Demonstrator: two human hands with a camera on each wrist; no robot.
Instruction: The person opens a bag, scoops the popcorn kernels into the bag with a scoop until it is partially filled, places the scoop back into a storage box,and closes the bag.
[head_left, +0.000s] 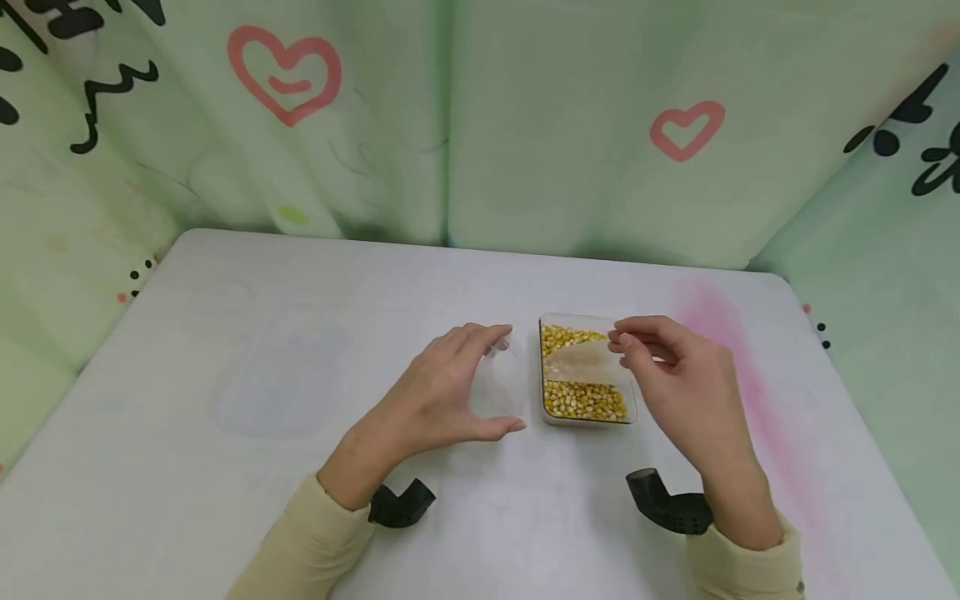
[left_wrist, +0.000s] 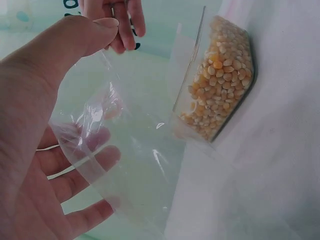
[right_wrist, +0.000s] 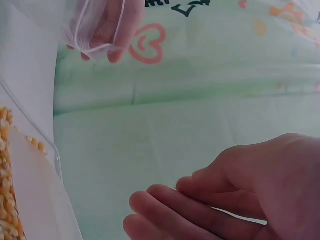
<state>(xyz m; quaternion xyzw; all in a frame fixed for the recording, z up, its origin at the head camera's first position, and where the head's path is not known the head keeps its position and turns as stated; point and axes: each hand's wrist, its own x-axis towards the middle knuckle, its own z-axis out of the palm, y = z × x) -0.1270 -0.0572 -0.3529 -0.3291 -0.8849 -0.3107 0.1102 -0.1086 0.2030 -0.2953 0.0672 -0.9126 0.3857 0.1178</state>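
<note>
A clear plastic bag [left_wrist: 142,150] spreads across my left hand [head_left: 442,392], which holds it with thumb and fingers set wide apart. In the right wrist view the bag's zip edge [right_wrist: 97,50] drapes over those fingers. To the right stands a clear rectangular container [head_left: 592,423] with yellow corn kernels [head_left: 581,401] in it. A pale, smooth piece with a curved edge [head_left: 581,362] lies over the kernels' middle. Above the container's right side is my right hand [head_left: 678,379], thumb tip close against the index finger. Nothing shows in its fingers.
Both stand on a white table [head_left: 300,475] with a pink stain [head_left: 738,367] on the right. Green curtains [head_left: 525,125] with hearts surround its back and sides. A black wrist mount [head_left: 405,504] is strapped at each sleeve.
</note>
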